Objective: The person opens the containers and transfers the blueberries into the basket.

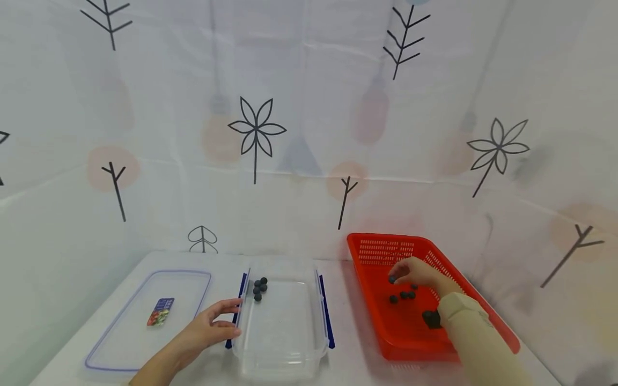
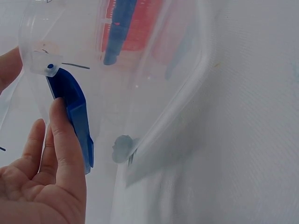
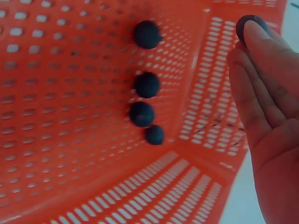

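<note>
My right hand (image 1: 416,272) pinches a small dark ball, like a blueberry (image 3: 241,31), between thumb and fingers, over the red basket (image 1: 393,348). Several more such balls (image 3: 141,114) lie on the basket floor below that hand. My left hand (image 1: 212,327) is at the left side of the clear plastic container (image 1: 277,327), its fingers slightly bent. In the left wrist view its fingertips touch the blue latch (image 2: 77,107), which hangs down outside the wall. Inside the container, several dark balls (image 1: 263,287) are grouped near the far left corner.
A clear lid (image 1: 120,338) with a blue-purple rim and a coloured label (image 1: 161,312) lies flat left of the container. On the container's right side another blue latch (image 1: 326,313) hangs down. A black object (image 1: 432,319) shows beside the right wrist. A patterned white curtain (image 1: 309,214) hangs behind.
</note>
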The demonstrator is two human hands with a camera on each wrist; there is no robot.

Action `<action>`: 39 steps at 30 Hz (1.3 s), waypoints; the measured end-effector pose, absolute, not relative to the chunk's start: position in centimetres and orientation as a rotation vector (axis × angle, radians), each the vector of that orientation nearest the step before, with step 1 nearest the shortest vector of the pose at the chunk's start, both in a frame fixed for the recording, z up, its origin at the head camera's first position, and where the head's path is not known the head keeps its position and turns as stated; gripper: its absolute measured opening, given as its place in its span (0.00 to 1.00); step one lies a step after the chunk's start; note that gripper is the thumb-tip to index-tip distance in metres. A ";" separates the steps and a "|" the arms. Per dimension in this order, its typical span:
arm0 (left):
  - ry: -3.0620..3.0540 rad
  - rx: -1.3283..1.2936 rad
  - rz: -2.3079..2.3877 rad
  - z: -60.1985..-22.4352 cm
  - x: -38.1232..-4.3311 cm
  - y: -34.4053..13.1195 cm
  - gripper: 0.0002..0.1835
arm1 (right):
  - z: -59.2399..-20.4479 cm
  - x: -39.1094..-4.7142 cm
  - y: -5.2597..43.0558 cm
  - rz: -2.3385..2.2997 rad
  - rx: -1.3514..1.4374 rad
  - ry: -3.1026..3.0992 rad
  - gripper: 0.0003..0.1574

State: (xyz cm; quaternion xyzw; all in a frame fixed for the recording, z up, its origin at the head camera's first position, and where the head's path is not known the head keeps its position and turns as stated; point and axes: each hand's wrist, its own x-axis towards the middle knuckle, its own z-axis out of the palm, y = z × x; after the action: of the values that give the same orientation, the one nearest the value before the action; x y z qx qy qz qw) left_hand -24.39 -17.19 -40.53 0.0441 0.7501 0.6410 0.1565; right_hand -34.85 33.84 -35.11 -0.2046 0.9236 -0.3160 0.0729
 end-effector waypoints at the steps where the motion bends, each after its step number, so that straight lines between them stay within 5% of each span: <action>1: 2.145 0.135 1.841 -40.5 -24.4 -17.2 0.38 | -35.4 -34.9 34.0 -0.940 -0.591 2.780 0.11; 19: 2.134 0.141 1.841 -40.4 -24.4 -17.1 0.38 | -35.0 -34.6 35.4 -0.883 -0.558 2.883 0.14; 39: 2.160 0.134 1.812 -40.5 -24.4 -17.2 0.38 | -28.8 -34.6 28.9 -0.905 -0.707 2.934 0.12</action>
State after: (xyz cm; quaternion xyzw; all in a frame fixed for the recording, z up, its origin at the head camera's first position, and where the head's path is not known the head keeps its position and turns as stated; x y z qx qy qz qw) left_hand -24.44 -17.23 -40.53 0.0470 0.7557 0.6337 0.1588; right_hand -34.58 28.88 -28.83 -0.2245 0.9311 -0.2874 -0.0044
